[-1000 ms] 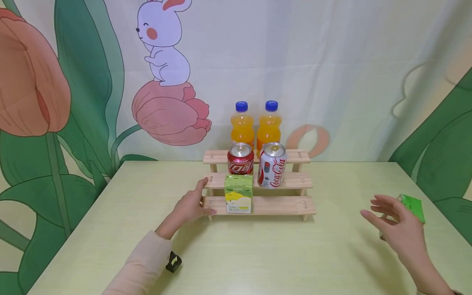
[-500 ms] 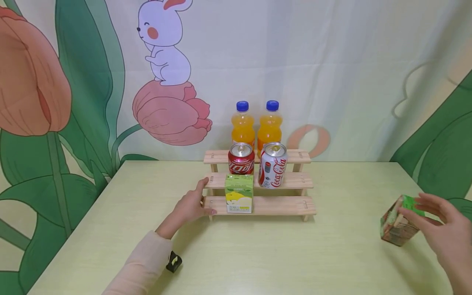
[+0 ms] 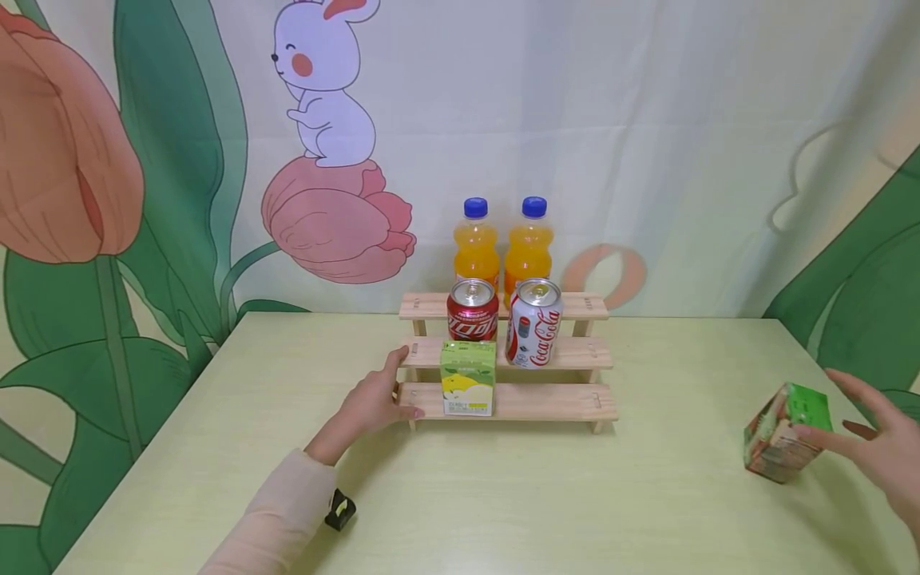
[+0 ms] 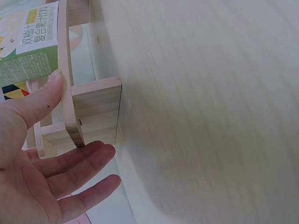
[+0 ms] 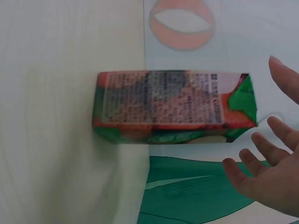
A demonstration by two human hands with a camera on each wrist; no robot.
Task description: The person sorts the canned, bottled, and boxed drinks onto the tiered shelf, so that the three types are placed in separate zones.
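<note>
My left hand [image 3: 370, 403] holds the left end of a three-tier wooden rack [image 3: 542, 401]; in the left wrist view its thumb [image 4: 44, 100] lies on the lowest board and the other fingers reach round the board's end. A green pomelo juice carton [image 3: 468, 379] stands on that lowest tier, left of its middle. On the far right, a red and green juice carton [image 3: 787, 435] stands on the table. Beside it is my right hand [image 3: 873, 435], fingers spread and thumb extended; the right wrist view shows a gap between this hand and the carton [image 5: 163, 100].
On the middle tier stand a red can [image 3: 472, 311] and a white Coca-Cola can [image 3: 533, 323]. Two orange drink bottles [image 3: 476, 247] with blue caps occupy the top tier. A small black object [image 3: 340, 509] shows by the left sleeve. A printed curtain [image 3: 683, 160] hangs behind the table.
My right hand has swung rightward from in front of the red and green carton to its right side, uncovering more of it. The left hand stays at the rack.
</note>
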